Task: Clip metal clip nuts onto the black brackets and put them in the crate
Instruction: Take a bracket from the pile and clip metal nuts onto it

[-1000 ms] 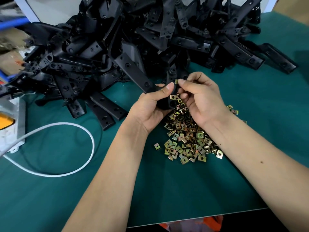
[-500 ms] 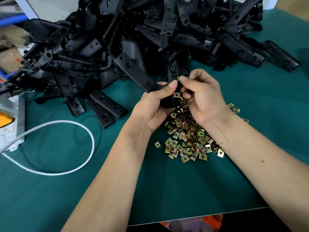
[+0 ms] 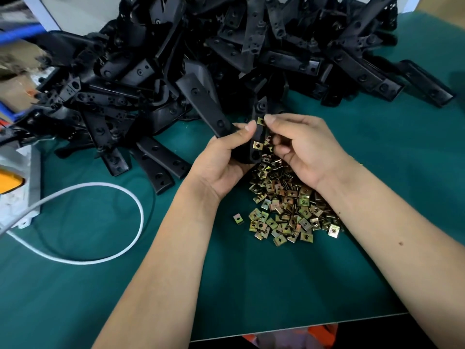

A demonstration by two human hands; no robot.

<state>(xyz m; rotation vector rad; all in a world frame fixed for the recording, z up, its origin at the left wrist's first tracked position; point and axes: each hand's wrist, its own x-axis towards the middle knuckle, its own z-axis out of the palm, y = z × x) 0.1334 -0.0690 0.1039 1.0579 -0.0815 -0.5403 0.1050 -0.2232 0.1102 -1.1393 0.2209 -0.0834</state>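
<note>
— Gripping the black bracket (image 3: 247, 153) near its lower end, the left hand (image 3: 221, 162) had its fingers wrapped round the part and its thumb laid along the top edge. Did you see how the right hand (image 3: 305, 149) stood?

— Its forefinger and thumb were closed on a brass-coloured clip nut (image 3: 260, 121), pressed to the bracket's upper edge just above the left thumb. The other right fingers were curled in toward the palm; whether they held spare nuts could not be told.

— Was anything already on the bracket?

— One fitted clip nut (image 3: 257, 146) sat on its face, just below the pinched one and between the two hands.

— And under the hands?

— The loose clip nuts (image 3: 284, 205) lay heaped on the green mat (image 3: 251, 285) directly beneath the grip, spreading toward the person, with the right wrist passing over them. A single stray nut (image 3: 238, 218) lay a little apart on the heap's left side.

— Beyond the grip?

— The bracket pile (image 3: 226, 51) rose on the far side, its nearest pieces close to the left knuckles. Well off to the left of the grip a white cable (image 3: 136, 205) looped across the mat, running to a grey box (image 3: 22, 187) at the edge. No crate could be made out.
</note>
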